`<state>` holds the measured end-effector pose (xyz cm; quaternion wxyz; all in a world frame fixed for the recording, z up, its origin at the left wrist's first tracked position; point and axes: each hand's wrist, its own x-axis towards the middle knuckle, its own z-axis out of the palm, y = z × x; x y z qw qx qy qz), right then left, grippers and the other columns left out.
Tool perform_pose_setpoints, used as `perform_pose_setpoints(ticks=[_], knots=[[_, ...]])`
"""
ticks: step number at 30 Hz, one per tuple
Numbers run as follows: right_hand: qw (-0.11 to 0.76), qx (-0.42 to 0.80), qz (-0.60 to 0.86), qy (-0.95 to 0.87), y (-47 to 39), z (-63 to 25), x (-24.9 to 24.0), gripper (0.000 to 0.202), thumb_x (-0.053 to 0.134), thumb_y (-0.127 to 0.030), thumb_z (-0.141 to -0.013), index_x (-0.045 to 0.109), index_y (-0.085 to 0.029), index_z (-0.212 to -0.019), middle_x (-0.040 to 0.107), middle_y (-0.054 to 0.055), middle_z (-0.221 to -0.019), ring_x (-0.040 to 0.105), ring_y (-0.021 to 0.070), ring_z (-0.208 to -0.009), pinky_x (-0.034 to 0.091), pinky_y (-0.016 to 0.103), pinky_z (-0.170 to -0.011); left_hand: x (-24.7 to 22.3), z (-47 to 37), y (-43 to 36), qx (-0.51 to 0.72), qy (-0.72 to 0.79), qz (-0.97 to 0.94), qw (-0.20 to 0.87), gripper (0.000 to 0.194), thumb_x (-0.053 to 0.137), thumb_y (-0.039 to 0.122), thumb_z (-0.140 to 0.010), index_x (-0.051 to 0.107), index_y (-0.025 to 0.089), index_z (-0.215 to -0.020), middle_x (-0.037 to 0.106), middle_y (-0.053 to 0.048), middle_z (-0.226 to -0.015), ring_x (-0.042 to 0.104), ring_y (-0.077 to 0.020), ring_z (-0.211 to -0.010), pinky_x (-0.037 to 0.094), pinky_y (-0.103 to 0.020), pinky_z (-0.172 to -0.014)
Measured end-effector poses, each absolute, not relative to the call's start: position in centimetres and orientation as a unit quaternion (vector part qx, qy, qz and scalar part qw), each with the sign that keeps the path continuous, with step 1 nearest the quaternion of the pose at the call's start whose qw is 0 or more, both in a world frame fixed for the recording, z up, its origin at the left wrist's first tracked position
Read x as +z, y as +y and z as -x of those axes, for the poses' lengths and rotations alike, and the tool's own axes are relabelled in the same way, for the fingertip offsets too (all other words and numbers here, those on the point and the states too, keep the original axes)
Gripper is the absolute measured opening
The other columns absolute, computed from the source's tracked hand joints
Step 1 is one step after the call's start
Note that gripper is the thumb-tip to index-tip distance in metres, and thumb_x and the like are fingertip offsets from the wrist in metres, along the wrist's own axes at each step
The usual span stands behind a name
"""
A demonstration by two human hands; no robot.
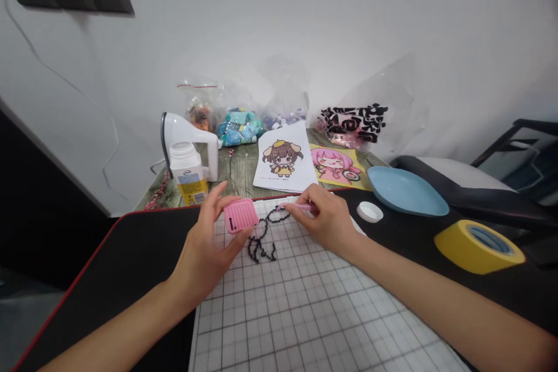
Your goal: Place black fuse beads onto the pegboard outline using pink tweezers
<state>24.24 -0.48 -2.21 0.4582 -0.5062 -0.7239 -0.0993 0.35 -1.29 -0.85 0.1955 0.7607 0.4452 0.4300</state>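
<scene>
My left hand (211, 244) grips a small pink ridged bead tray (242, 215) by its edges, tilted above the pegboard. A few black beads lie along one groove of the tray. In my right hand (325, 215) is a pair of pink tweezers (299, 207), pinched between thumb and fingers, its tip at the black bead outline (260, 232). That outline of small black beads forms curved lines near the far edge of the white gridded pegboard (300, 308). Whether the tweezers hold a bead is too small to tell.
Behind the board stand a printed chibi picture (283, 160) and a pink-haired picture (337, 165). A white bottle (187, 171) is at left. At right are a white cap (369, 211), blue plate (407, 190) and yellow tape roll (477, 247). Bags (239, 127) line the wall.
</scene>
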Motion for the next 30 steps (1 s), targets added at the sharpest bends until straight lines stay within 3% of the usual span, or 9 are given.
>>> perform_pose_setpoints(ticks=[17, 27, 30], knots=[[0.484, -0.077, 0.479, -0.728, -0.4, -24.3, -1.9, 0.031, 0.061, -0.042, -0.089, 0.051, -0.020, -0.069, 0.055, -0.001, -0.064, 0.046, 0.0097, -0.053, 0.034, 0.024, -0.050, -0.9, -0.4, -1.3, 0.433, 0.428, -0.763, 0.218, 0.077, 0.068, 0.039, -0.083, 0.023, 0.028, -0.145, 0.064, -0.009, -0.126, 0.063, -0.0258, -0.114, 0.047, -0.048, -0.100], [0.473, 0.006, 0.344, -0.811, -1.4, -22.9, -1.4, 0.005, 0.053, -0.023, -0.094, 0.057, -0.019, -0.094, 0.058, 0.003, -0.082, 0.052, 0.0124, -0.069, 0.044, 0.024, -0.056, -1.1, -0.4, -1.6, 0.438, 0.388, -0.779, 0.224, 0.085, 0.074, 0.047, -0.078, 0.024, 0.031, -0.145, 0.067, -0.007, -0.124, 0.057, -0.0274, -0.125, 0.040, -0.053, -0.109], [0.462, 0.025, 0.325, -0.825, -1.5, -22.6, -1.5, 0.006, 0.052, -0.021, -0.094, 0.057, -0.019, -0.097, 0.057, 0.004, -0.085, 0.053, 0.0128, -0.072, 0.044, 0.024, -0.056, -1.1, -0.5, -1.7, 0.431, 0.379, -0.789, 0.221, 0.086, 0.074, 0.048, -0.077, 0.024, 0.032, -0.144, 0.068, -0.007, -0.124, 0.057, -0.0285, -0.126, 0.045, -0.052, -0.106]])
